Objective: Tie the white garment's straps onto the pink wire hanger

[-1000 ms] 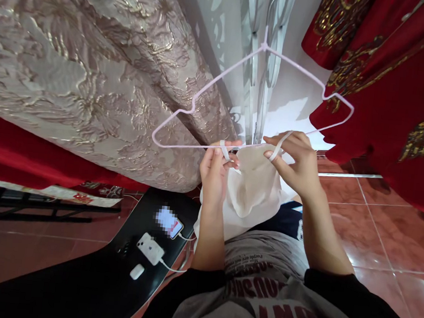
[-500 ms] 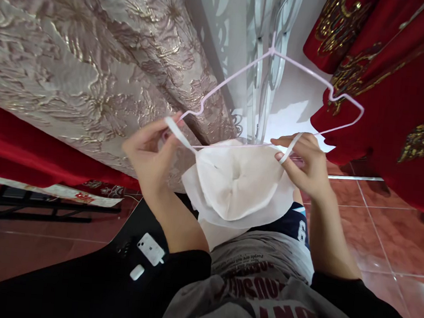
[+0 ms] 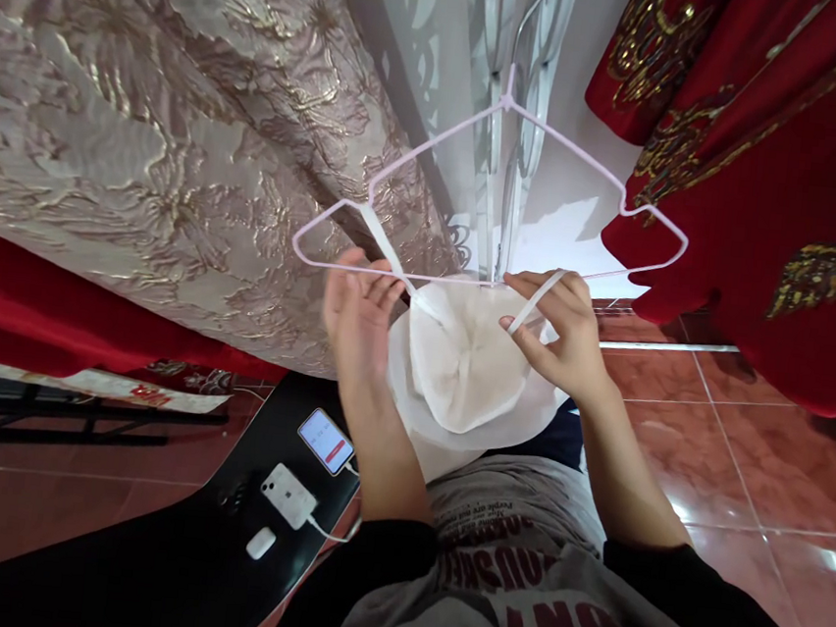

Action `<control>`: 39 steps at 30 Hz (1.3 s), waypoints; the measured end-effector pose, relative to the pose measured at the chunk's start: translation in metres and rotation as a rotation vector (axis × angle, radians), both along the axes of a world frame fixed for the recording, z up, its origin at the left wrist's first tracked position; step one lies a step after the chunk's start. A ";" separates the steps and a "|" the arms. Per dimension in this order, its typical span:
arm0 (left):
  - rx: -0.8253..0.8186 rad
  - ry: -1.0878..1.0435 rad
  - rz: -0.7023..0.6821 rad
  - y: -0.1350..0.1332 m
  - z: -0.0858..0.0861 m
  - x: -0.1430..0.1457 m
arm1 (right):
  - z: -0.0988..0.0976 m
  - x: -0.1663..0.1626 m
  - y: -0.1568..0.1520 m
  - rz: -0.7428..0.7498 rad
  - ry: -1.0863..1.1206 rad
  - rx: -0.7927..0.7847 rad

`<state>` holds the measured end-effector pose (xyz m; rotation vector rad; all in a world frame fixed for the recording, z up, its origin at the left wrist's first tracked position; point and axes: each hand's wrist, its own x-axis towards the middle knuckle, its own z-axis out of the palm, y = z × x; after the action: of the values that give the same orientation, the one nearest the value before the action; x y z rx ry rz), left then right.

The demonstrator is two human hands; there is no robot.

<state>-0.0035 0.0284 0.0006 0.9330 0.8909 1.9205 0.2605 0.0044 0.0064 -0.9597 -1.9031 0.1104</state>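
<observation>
A pale pink clothes hanger [image 3: 435,141] hangs upright in front of me. Below its bottom bar is a white garment [image 3: 469,358] with a padded, cup-like top and thin straps. One strap [image 3: 381,236] runs up over the hanger's left shoulder, by the notch. My left hand [image 3: 365,308] is beside that strap at the bottom bar, fingers apart and holding nothing. The other strap [image 3: 538,298] is looped over the fingers of my right hand [image 3: 561,327], its lower end at my thumb, close to the bar's right half.
Cream embossed fabric [image 3: 205,135] drapes at left, and red gold-trimmed cloth [image 3: 751,237] at right. A white metal frame [image 3: 482,152] stands behind the hanger. Two phones, one a white phone [image 3: 289,496], and a small white case [image 3: 261,543] lie on a black surface [image 3: 219,541].
The left strap has gone onto the hanger's left shoulder, and my left hand has let go and moved right. The right strap stays in my right hand, which has shifted slightly left.
</observation>
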 end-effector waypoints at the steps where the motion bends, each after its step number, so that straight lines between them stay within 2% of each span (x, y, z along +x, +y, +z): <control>1: -0.011 -0.036 0.006 -0.002 -0.006 0.010 | -0.001 0.000 -0.001 0.001 0.012 0.006; 4: -0.014 -0.030 0.037 -0.003 -0.012 0.029 | -0.003 0.009 -0.004 -0.074 0.143 0.024; 9: 0.032 -0.052 0.053 0.001 -0.005 0.026 | -0.011 0.056 0.004 -0.437 0.667 0.148; 12: 0.038 -0.067 0.033 -0.001 -0.003 0.023 | -0.004 0.081 0.017 -0.460 0.802 0.192; 16: 0.029 -0.050 0.031 -0.002 -0.002 0.021 | 0.024 0.088 0.029 -0.398 0.721 0.160; 20: 0.005 -0.014 0.027 -0.002 -0.001 0.017 | 0.055 0.075 0.033 -0.210 0.460 -0.015; 22: -0.002 -0.012 0.007 -0.002 -0.001 0.015 | 0.068 0.070 0.032 -0.160 0.361 -0.041; 25: -0.013 -0.025 -0.025 -0.003 -0.003 0.017 | 0.081 0.065 0.028 -0.192 0.240 0.026; 27: -0.014 -0.033 -0.027 -0.002 -0.006 0.020 | 0.084 0.059 0.024 -0.210 0.204 0.135; 29: 0.002 -0.032 -0.008 0.000 -0.008 0.024 | 0.081 0.050 0.020 -0.194 0.253 0.274; 31: 0.017 -0.026 0.001 0.002 -0.011 0.029 | 0.071 0.036 0.018 -0.100 0.265 0.284; 35: -0.040 0.002 -0.015 -0.004 -0.014 0.040 | 0.038 0.008 0.028 0.181 -0.039 -0.064; 37: -0.113 0.045 -0.040 -0.014 -0.014 0.045 | 0.020 0.001 0.035 0.176 -0.123 -0.142; 39: -0.170 0.113 -0.079 -0.029 -0.012 0.046 | 0.006 -0.001 0.038 0.106 -0.099 -0.131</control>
<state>0.0430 -0.0004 -0.0113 0.9673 1.0496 1.7102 0.2594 0.0419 0.0124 -0.9670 -2.0585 0.2572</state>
